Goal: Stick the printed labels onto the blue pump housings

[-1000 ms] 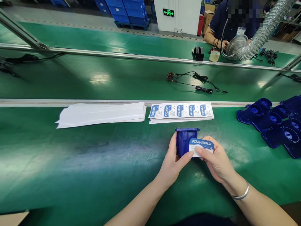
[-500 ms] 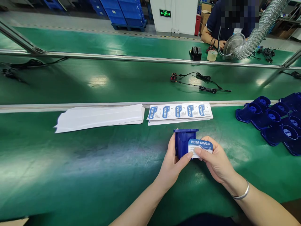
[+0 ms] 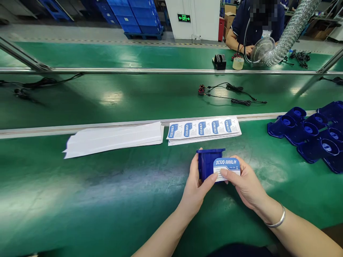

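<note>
Our hands have barely moved: our left hand point(image 3: 197, 185) grips the blue casing point(image 3: 205, 164), and our right hand point(image 3: 248, 185) pinches the label point(image 3: 227, 165) against it.

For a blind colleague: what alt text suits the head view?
The left hand holds a blue housing over a green bench while the right hand holds a label against its side. Label sheets and white sheets lie beyond; more blue housings sit to the right.
</note>
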`<move>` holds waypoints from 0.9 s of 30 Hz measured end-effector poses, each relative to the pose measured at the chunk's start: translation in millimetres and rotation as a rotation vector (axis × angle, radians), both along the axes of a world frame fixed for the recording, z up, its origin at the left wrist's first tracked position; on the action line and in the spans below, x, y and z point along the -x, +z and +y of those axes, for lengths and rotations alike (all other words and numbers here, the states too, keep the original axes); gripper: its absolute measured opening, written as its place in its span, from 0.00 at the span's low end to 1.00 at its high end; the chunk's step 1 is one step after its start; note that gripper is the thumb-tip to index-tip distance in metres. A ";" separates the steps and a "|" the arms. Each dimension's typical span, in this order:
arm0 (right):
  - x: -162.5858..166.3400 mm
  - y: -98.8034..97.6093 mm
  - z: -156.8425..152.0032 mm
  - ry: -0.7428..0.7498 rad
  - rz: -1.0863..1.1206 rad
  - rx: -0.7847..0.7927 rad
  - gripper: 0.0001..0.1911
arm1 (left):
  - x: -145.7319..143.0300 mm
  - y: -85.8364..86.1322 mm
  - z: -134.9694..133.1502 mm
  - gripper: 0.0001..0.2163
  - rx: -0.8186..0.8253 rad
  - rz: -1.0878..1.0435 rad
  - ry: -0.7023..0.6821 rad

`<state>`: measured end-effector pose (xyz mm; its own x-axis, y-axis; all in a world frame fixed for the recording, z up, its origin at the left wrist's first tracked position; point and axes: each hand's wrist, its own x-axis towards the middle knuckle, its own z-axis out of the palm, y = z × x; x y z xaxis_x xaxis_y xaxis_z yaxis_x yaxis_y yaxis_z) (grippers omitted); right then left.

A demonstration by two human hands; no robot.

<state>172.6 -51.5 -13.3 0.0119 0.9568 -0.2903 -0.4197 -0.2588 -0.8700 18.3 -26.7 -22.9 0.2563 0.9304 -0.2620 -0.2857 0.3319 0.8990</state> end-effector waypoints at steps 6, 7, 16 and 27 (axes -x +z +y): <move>4.3 -4.1 -5.4 0.099 -0.005 -0.106 0.16 | -0.1 3.4 7.3 0.31 0.156 -0.077 0.150; 4.9 -5.5 -6.0 0.109 -0.003 -0.121 0.16 | 0.5 3.4 8.1 0.30 0.176 -0.089 0.162; 2.0 -17.7 -0.9 0.243 -0.487 -0.337 0.57 | 5.7 7.1 6.1 0.23 0.179 -0.139 0.172; -15.9 -18.8 17.6 0.301 -0.657 -0.683 0.51 | 9.8 14.4 3.8 0.26 0.189 -0.126 0.046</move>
<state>188.5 -33.9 -32.1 -0.2976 0.9058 0.3015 0.1995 0.3679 -0.9082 8.5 -22.9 -8.5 0.2568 0.8791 -0.4016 -0.4099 0.4754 0.7784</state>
